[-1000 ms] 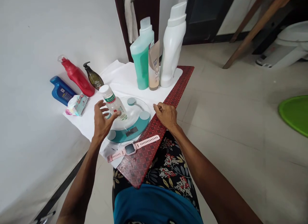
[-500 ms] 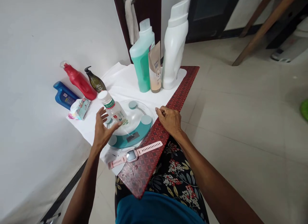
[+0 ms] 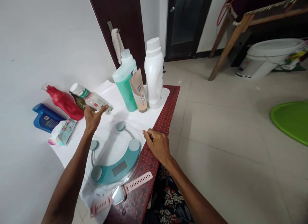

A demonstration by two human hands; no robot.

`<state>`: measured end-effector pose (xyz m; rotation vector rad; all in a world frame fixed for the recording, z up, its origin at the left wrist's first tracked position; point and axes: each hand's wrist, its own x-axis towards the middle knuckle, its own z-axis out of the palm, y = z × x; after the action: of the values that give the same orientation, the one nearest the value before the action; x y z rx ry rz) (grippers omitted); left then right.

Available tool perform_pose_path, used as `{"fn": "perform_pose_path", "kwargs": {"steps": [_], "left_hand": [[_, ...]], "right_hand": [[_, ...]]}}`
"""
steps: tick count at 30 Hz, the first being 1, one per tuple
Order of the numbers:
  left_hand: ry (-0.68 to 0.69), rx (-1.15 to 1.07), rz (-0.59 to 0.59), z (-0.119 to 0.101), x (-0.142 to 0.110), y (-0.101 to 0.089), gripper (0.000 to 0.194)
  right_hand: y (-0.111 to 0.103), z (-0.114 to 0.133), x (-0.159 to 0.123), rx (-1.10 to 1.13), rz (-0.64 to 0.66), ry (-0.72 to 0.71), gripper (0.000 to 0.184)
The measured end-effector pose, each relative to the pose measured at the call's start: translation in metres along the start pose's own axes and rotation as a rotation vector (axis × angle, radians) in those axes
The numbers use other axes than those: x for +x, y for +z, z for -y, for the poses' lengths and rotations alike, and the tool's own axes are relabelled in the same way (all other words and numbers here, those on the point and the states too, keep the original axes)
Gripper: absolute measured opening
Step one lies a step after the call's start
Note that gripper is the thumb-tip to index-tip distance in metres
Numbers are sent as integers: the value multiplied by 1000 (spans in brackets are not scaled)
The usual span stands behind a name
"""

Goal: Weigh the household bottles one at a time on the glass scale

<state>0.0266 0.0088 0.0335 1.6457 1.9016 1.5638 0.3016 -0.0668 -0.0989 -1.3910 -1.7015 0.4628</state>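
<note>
A clear bottle with a white cap and a green-and-red label is gripped near its base by my left hand. It tilts to the left, raised beyond the round glass scale. The scale has a teal band, grey foot pads and a small dark display. My right hand rests on the table's red patterned edge with curled fingers; whether anything is in them is hidden. A smartwatch with a pink strap lies stretched out in front of the scale.
At the back stand a green liquid bottle, a beige tube and a white bottle. Along the wall are a red bottle, a dark pump bottle, a blue bottle and a small pastel pack.
My left hand has closed around the clear bottle and lifted it off the scale, away toward the back left. My right hand stays at the table edge. The view has shifted.
</note>
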Motion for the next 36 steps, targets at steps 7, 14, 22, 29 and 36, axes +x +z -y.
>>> {"fn": "perform_pose_path", "kwargs": {"steps": [7, 14, 22, 29, 36], "left_hand": [[-92, 71, 101, 21, 95, 111, 48], [-132, 136, 187, 43, 102, 156, 42], [-166, 120, 268, 51, 93, 156, 72], [139, 189, -305, 73, 92, 46, 74], [-129, 158, -425, 118, 142, -30, 57]], "right_hand": [[2, -5, -3, 22, -66, -52, 54], [2, -10, -5, 24, -134, -121, 56], [-2, -14, -5, -25, -95, -142, 61], [-1, -14, -4, -64, -99, -151, 63], [1, -17, -6, -97, -79, -125, 63]]}}
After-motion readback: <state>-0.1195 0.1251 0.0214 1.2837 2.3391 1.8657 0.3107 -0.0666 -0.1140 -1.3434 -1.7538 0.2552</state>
